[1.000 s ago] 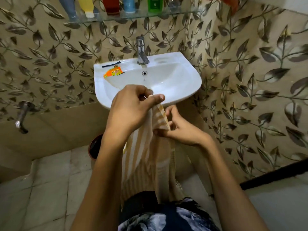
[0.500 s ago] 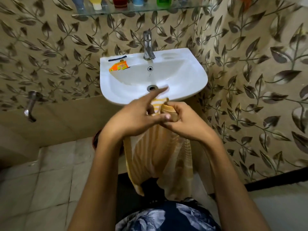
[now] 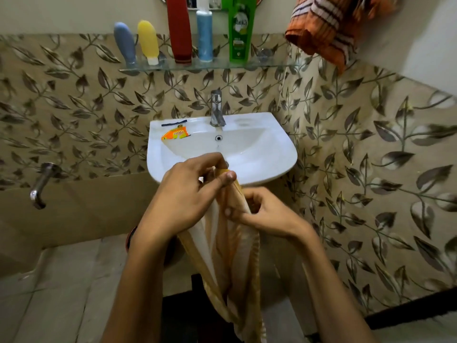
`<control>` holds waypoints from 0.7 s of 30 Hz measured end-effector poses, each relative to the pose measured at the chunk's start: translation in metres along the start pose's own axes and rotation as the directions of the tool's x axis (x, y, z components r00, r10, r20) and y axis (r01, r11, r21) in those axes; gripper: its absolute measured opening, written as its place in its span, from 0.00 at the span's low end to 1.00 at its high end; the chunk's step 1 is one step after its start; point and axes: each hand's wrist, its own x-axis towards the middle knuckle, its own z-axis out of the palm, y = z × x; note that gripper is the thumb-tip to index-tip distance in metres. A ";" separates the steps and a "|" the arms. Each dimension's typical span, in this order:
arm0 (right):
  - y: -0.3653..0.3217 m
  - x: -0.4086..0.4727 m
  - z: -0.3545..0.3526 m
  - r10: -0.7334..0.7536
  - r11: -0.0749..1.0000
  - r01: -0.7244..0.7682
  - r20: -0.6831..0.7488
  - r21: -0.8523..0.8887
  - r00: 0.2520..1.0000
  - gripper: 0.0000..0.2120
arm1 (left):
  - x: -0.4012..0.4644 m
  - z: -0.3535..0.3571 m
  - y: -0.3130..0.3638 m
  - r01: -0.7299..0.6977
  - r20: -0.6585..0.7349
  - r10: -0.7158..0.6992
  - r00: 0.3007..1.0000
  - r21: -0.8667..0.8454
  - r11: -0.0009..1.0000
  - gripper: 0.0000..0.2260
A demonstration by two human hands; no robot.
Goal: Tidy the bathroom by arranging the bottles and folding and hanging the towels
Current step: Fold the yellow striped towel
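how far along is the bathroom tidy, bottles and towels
Looks done: five bottles stand in a row on the glass shelf. An orange striped towel already hangs bunched at the top right, not neatly folded. In hand: the left hand and right hand both pinch the yellow striped towel, which dangles in front of the sink. Left: finishing its fold and hanging it.

Dim, warm, even indoor light — shadows soft, glare only as a pale sheen on the white sink (image 3: 259, 144). Wide-angle bending curves the frame's edges; the striped towel (image 3: 230, 256) at lower centre shows motion blur.
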 end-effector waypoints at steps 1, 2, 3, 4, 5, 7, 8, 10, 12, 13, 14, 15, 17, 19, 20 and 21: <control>0.006 -0.001 0.001 0.023 0.999 -0.023 -0.004 0.025 1.000 0.03 | 0.001 -0.003 0.001 -0.014 -0.050 0.014 0.999 -0.015 1.000 0.11; 0.011 -0.003 0.002 0.043 0.998 -0.042 -0.010 0.039 0.999 0.05 | 0.002 -0.006 0.002 -0.016 -0.108 0.013 0.994 -0.024 1.000 0.11; 0.018 -0.005 0.003 0.064 0.997 -0.063 -0.020 0.038 0.998 0.08 | 0.003 -0.009 0.000 0.005 -0.174 -0.011 0.985 -0.036 0.999 0.12; 0.022 -0.007 0.003 0.083 0.996 -0.082 -0.024 0.026 0.996 0.12 | 0.005 -0.010 -0.002 0.041 -0.246 -0.051 0.968 -0.048 0.998 0.12; 0.025 -0.007 0.003 0.097 0.995 -0.096 -0.030 0.008 0.995 0.16 | 0.006 -0.010 -0.005 0.091 -0.310 -0.105 0.945 -0.060 0.994 0.12; 0.025 -0.007 0.002 0.110 0.994 -0.110 -0.058 -0.006 0.992 0.23 | 0.007 -0.008 -0.013 0.229 -0.394 -0.245 0.886 -0.089 0.969 0.09; 0.023 -0.007 0.001 0.110 0.994 -0.111 -0.070 -0.010 0.991 0.24 | 0.008 -0.006 -0.017 0.301 -0.409 -0.311 0.858 -0.092 0.949 0.06; 0.016 -0.005 -0.001 0.078 0.997 -0.080 -0.081 -0.017 0.994 0.16 | 0.006 -0.005 -0.024 0.391 -0.316 -0.394 0.863 -0.075 0.917 0.12; 0.010 -0.003 -0.003 0.042 0.998 -0.044 -0.079 -0.033 0.996 0.04 | 0.004 -0.006 -0.026 0.379 -0.074 -0.382 0.921 -0.058 0.924 0.23; 0.009 -0.002 -0.004 0.026 0.998 -0.030 -0.091 -0.046 0.995 0.07 | 0.004 -0.005 -0.023 0.355 0.060 -0.353 0.934 -0.045 0.934 0.25; 0.007 0.000 -0.005 0.015 0.998 -0.021 -0.096 -0.053 0.995 0.07 | 0.005 -0.002 -0.021 0.330 0.177 -0.319 0.931 -0.038 0.943 0.25; 0.005 0.002 -0.004 -0.001 0.998 -0.005 -0.100 -0.055 0.995 0.06 | 0.006 0.003 -0.019 0.312 0.260 -0.293 0.920 -0.037 0.949 0.24; -0.002 0.004 -0.002 -0.046 0.997 0.040 -0.096 -0.064 0.994 0.04 | 0.010 0.013 -0.013 0.284 0.369 -0.268 0.890 0.013 0.959 0.16; -0.008 0.006 -0.004 -0.076 0.996 0.071 -0.093 -0.059 0.993 0.04 | 0.013 0.021 -0.011 0.247 0.404 -0.268 0.875 0.105 0.963 0.09; -0.011 0.006 -0.006 -0.091 0.995 0.086 -0.101 -0.048 0.991 0.05 | 0.013 0.023 -0.010 0.238 0.387 -0.266 0.883 0.120 0.964 0.10; -0.011 0.006 -0.009 -0.106 0.994 0.104 -0.110 -0.027 0.988 0.06 | 0.014 0.022 -0.009 0.233 0.348 -0.258 0.901 0.112 0.966 0.10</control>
